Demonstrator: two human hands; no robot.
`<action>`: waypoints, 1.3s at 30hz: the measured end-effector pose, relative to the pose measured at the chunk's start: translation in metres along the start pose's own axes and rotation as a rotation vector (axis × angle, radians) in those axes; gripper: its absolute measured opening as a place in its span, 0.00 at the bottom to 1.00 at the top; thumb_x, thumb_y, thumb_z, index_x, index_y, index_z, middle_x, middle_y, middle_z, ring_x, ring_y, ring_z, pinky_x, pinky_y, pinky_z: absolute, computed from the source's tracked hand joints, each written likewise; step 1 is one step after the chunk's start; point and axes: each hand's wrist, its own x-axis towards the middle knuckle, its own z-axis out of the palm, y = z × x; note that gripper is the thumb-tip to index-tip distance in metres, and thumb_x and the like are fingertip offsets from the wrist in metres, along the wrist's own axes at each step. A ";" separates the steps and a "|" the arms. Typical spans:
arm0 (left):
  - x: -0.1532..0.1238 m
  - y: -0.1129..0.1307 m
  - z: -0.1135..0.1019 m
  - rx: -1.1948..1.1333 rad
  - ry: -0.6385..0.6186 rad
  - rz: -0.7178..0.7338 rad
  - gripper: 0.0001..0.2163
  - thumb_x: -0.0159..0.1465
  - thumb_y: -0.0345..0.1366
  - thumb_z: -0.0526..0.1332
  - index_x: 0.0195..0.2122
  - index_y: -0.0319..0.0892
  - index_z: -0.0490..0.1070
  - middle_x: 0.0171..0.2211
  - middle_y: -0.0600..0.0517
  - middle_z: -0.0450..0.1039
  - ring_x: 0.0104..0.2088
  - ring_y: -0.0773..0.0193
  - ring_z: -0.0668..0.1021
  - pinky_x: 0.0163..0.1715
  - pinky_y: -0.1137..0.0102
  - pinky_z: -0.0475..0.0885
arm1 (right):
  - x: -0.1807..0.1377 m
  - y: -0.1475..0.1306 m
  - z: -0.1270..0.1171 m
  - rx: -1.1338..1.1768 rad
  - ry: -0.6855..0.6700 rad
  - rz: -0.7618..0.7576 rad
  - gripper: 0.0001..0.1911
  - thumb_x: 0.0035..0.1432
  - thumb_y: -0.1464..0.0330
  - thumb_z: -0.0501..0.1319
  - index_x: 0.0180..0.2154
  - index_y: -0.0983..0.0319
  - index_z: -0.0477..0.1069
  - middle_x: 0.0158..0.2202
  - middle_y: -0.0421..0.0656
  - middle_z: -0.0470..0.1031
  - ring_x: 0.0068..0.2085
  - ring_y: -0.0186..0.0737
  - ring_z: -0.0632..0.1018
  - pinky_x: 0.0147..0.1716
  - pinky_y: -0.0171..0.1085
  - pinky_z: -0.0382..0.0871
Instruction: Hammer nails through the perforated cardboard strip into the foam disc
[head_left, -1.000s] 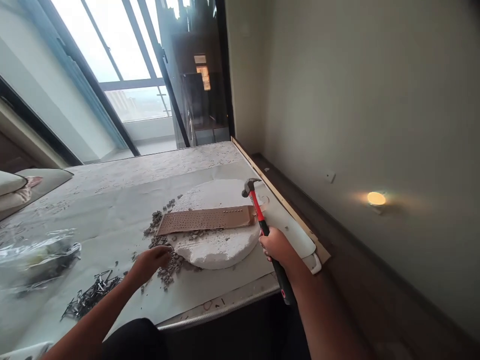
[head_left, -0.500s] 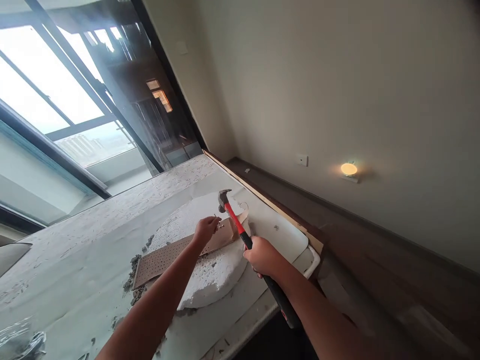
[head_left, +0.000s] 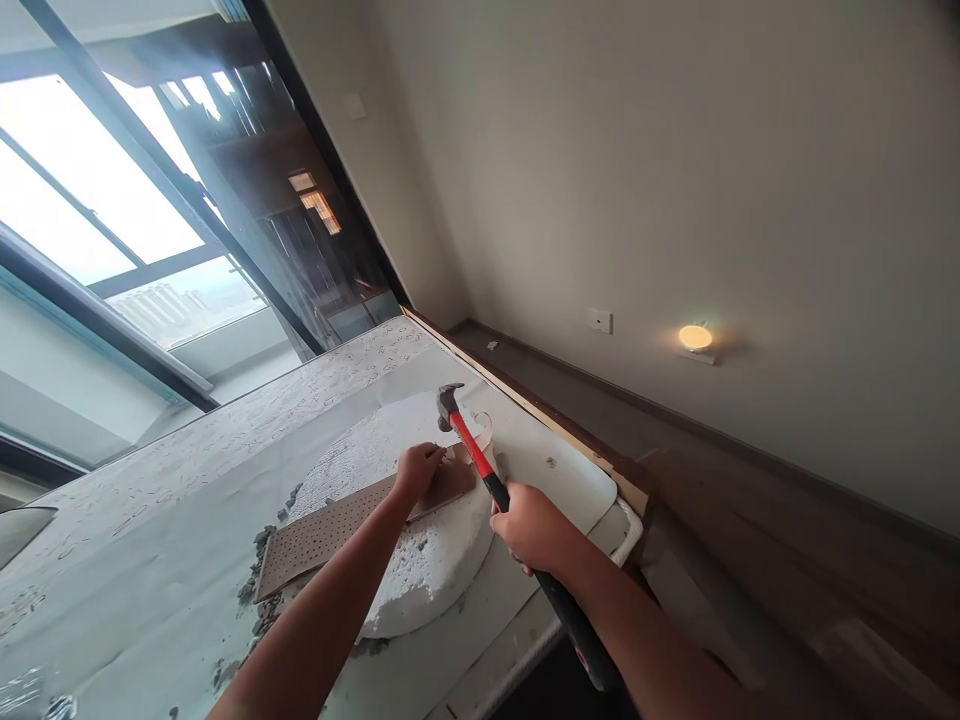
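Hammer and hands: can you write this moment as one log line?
right hand: grips hammer | left hand: over perforated brown strip, anything held unclear | perforated brown strip: lies across round white slab

left hand [head_left: 420,470]: bare | right hand [head_left: 534,525]: bare | 2 forearms [head_left: 330,605]: uncovered as far as visible

Hammer [head_left: 472,443]: dark metal claw head, red shaft, long black grip; held aslant, its head, seen from where I stand, against the foam's [head_left: 442,565] far side, its grip extending beyond the near edge. Board [head_left: 322,533]: thin, brown, oblong, pierced by rows of small holes; lies across the foam, one end overhanging.
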 end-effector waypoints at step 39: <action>-0.012 -0.007 0.018 0.236 0.017 0.027 0.16 0.62 0.42 0.52 0.28 0.41 0.75 0.30 0.47 0.76 0.31 0.60 0.74 0.29 0.68 0.60 | 0.005 -0.006 0.032 -0.419 0.202 -0.138 0.14 0.51 0.76 0.54 0.41 0.66 0.69 0.34 0.51 0.74 0.33 0.43 0.76 0.27 0.34 0.64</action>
